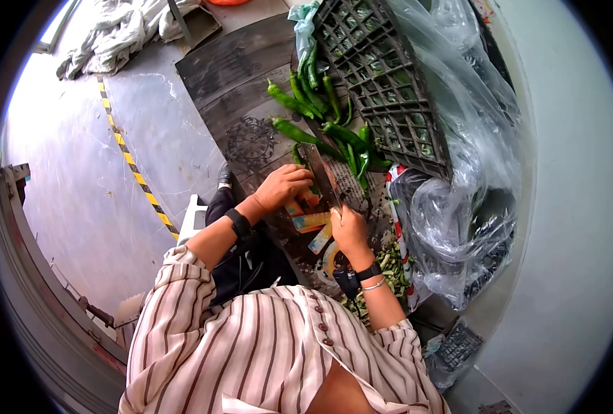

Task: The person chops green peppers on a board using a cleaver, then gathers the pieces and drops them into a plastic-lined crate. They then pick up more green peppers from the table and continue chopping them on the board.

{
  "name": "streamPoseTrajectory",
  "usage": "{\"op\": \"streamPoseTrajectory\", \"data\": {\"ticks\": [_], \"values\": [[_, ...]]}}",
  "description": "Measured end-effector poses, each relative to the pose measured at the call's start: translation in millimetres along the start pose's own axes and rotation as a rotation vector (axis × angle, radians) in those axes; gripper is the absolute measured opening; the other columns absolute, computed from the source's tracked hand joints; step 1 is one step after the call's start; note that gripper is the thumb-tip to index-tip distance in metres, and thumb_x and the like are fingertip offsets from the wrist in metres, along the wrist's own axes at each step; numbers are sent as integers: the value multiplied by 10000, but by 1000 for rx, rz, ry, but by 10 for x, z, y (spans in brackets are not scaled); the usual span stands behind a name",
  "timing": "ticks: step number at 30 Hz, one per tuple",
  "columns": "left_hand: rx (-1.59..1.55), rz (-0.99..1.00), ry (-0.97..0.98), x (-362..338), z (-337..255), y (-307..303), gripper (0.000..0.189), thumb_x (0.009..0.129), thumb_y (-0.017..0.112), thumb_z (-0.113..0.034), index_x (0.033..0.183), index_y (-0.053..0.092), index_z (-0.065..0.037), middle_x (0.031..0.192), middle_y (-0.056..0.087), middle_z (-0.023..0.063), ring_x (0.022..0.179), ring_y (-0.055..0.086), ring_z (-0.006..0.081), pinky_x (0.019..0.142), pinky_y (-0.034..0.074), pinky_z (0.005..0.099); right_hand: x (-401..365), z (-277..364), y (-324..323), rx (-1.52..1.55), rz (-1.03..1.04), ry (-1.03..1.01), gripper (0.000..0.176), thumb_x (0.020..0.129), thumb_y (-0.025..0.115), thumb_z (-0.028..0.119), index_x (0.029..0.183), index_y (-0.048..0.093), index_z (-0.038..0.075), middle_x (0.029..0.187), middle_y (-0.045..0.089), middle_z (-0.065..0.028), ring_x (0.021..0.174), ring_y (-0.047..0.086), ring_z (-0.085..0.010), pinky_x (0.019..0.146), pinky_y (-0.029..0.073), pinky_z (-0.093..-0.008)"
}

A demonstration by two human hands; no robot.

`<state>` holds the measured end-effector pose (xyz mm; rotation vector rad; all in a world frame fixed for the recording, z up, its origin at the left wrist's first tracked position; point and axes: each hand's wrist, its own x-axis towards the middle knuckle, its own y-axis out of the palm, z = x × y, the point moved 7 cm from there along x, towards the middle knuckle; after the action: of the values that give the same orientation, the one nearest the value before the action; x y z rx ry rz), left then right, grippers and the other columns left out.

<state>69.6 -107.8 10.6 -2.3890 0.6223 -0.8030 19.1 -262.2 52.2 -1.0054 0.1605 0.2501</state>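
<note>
My right hand (pixel 350 231) is closed round the handle of a kitchen knife (pixel 320 176), its broad dark blade pointing away from me over the table. Just left of the blade, my left hand (pixel 284 186) has its fingers curled on a green pepper (pixel 297 154), mostly hidden under them. Beyond both hands lies a loose pile of long green peppers (pixel 310 90), and more peppers (pixel 351 145) lie right of the blade. Chopped green pieces (pixel 389 269) are heaped beside my right wrist.
A black plastic crate (pixel 382 83) stands tilted at the table's right side. Clear plastic sheeting (pixel 451 228) bulges beside it, close to the pale wall (pixel 568 207). The dark patterned tabletop (pixel 224 83) reaches left to a grey floor with a yellow-black tape line (pixel 131 162).
</note>
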Motion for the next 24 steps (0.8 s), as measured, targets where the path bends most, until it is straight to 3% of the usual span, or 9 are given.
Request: {"op": "streamPoseTrajectory", "data": {"ticks": [2, 16, 24], "values": [[13, -53, 19, 10, -15, -40, 278, 665, 614, -142, 932, 613, -64, 1046, 578, 39, 942, 559, 239, 805, 471, 329, 33, -4, 39, 13, 9, -12, 170, 887, 523, 167, 859, 550, 2, 725, 590, -217, 677, 573, -416, 583, 453, -485], [-7, -22, -25, 8, 22, -36, 280, 633, 652, -140, 903, 620, -70, 1040, 583, 52, 981, 563, 252, 824, 480, 343, 107, -31, 135, 79, 36, -29, 166, 890, 519, 123, 946, 571, -24, 724, 598, -223, 671, 579, -413, 575, 459, -470], [3, -39, -25, -6, 13, -46, 263, 639, 634, -149, 888, 616, -69, 1010, 595, 53, 1029, 564, 248, 857, 482, 333, 142, -74, 174, 107, 53, 8, 163, 867, 552, 121, 868, 579, -40, 728, 591, -252, 694, 572, -441, 575, 451, -463]]}}
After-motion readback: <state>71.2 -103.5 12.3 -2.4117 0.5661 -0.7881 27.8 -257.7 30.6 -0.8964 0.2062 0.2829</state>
